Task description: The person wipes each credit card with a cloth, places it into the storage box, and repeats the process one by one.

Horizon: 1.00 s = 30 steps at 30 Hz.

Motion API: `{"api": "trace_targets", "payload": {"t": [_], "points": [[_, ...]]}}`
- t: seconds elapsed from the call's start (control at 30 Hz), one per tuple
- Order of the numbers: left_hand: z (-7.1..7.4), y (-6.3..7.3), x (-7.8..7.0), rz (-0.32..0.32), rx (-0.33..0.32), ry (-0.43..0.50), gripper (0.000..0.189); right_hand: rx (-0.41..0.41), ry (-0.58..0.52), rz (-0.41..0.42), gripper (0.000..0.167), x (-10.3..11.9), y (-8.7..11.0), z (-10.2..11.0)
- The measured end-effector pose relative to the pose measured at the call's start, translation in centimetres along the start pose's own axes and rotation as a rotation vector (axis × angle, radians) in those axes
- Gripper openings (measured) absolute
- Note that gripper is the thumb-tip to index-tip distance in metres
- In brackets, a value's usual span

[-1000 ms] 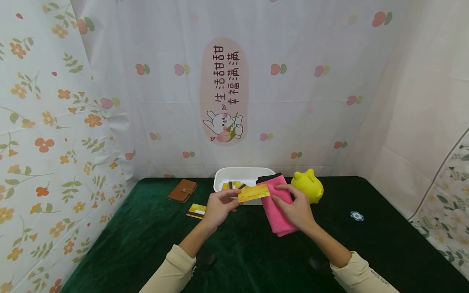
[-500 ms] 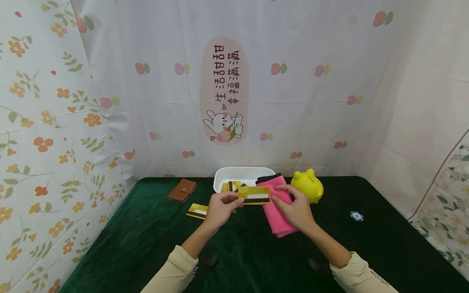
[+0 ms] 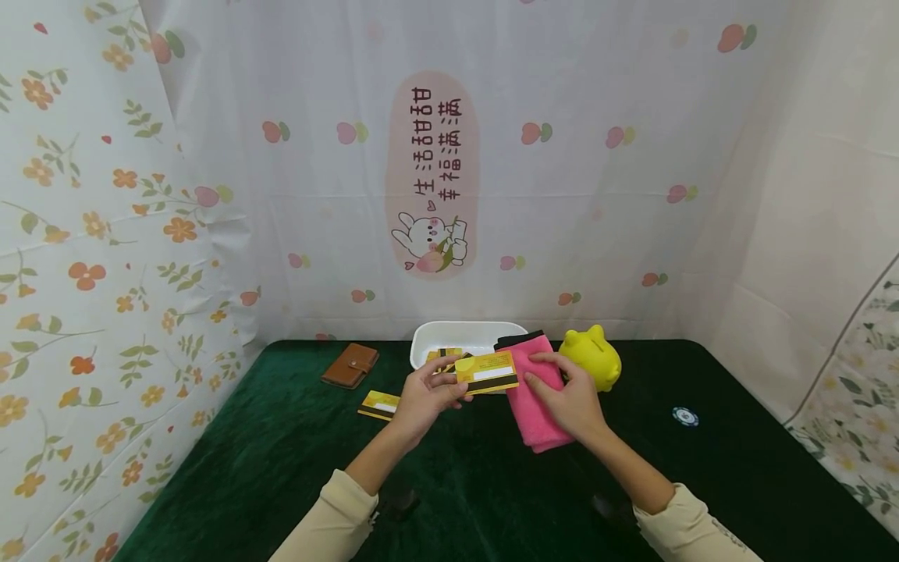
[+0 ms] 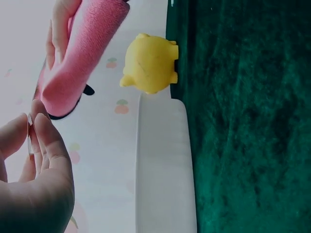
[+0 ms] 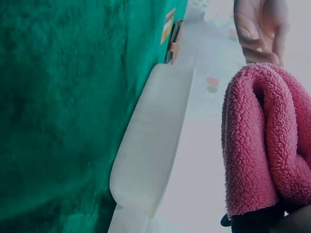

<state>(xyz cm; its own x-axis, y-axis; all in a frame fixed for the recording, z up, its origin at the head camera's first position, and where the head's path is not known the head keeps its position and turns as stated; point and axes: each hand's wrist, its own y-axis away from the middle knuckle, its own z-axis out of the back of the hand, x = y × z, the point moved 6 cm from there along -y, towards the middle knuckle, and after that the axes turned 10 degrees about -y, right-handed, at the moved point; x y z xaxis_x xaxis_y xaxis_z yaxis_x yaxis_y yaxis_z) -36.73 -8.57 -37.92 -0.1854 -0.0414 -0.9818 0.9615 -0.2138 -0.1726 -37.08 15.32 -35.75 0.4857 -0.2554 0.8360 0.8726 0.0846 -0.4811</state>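
Observation:
Between thumb and fingers my left hand (image 3: pixel 427 398) pinches a yellow bank card (image 3: pixel 488 373), its striped back facing me in the head view. The left wrist view shows this card edge-on in the fingertips (image 4: pixel 47 127). My right hand (image 3: pixel 572 398) grips a folded pink cloth (image 3: pixel 537 417) with a black edge, held up just right of the card. In the right wrist view the cloth's thick fluffy folds (image 5: pixel 250 145) hide most of that hand. Behind both hands stands a white tray (image 3: pixel 421 337) with several yellow cards (image 3: pixel 442 355) in it.
A brown leather wallet (image 3: pixel 350 366) and another yellow card (image 3: pixel 378 405) lie on the green tablecloth (image 3: pixel 295 460), left of the tray. At the tray's right is a yellow piggy bank (image 3: pixel 591 357). A round blue-and-white chip (image 3: pixel 684 416) lies farther right. A printed curtain (image 3: pixel 576 195) hangs behind.
The card in my left hand has turned from its front to its striped back, and now tilts slightly. My right hand and the pink cloth have stayed nearly still.

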Motion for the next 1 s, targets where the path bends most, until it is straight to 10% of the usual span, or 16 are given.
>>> {"api": "trace_targets", "payload": {"t": [0.5, 1.0], "points": [[1.1, -0.5, 0.6, 0.007, -0.034, 0.042, 0.051, -0.062, -0.049, -0.009, 0.036, 0.5, -0.8, 2.0], [0.9, -0.7, 0.9, 0.013, -0.045, 0.048, 0.049, 0.018, -0.145, 0.031, 0.03, 1.7, 0.0, -0.8]]}}
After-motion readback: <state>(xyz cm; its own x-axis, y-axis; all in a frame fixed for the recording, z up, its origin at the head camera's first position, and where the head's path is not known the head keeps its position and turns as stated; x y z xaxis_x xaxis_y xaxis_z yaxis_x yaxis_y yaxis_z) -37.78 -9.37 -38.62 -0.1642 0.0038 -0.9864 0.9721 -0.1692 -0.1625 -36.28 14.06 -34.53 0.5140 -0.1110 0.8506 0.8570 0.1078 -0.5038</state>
